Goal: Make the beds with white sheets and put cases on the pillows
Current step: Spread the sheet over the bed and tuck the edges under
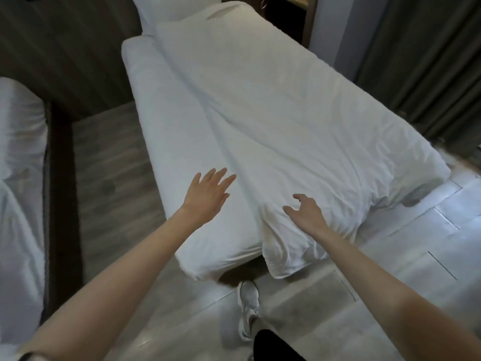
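A single bed (161, 142) in white sheets runs away from me, and a rumpled white duvet (273, 108) lies over its right half, its near corner hanging past the foot. A white pillow (166, 9) lies at the far head end. My left hand (208, 194) hovers flat with straight fingers at the duvet's left edge near the foot. My right hand (304, 212) is over the duvet's near corner, fingers spread and slightly bent, holding nothing.
A second white-sheeted bed (20, 157) lies at the left, across a strip of wood floor (109, 165). Grey curtains (429, 61) hang at the right. My white shoe (248, 306) stands on the pale floor at the bed's foot.
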A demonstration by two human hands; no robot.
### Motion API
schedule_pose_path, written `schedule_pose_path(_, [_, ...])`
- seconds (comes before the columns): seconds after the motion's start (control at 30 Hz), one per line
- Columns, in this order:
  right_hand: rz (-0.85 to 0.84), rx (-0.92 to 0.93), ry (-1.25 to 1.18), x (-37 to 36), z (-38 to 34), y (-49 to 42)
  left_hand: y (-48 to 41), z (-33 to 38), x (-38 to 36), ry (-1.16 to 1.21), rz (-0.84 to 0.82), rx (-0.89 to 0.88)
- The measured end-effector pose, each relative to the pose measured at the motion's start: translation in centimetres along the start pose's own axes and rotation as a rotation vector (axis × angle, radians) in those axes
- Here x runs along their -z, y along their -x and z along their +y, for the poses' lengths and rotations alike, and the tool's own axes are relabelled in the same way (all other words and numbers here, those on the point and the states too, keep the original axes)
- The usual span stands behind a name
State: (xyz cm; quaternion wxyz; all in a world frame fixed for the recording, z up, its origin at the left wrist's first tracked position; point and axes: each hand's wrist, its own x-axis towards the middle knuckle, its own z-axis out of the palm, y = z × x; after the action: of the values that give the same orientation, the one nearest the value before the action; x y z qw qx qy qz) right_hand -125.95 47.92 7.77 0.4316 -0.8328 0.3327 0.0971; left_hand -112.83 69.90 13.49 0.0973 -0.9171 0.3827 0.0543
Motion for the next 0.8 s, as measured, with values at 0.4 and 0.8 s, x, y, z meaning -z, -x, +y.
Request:
schedule_pose_path(0.4, [0.065,-0.005,0.218,-8.7,-6.3,-12.8,-14.9,-9.9,-5.3,-0.001,-0.08,-0.116])
schedule_pose_path(0.8, [0.158,0.096,0.518,-17.5,-4.2,-26.8,-29.4,-12.0,-21.0,0.088,-0.099,-0.22])
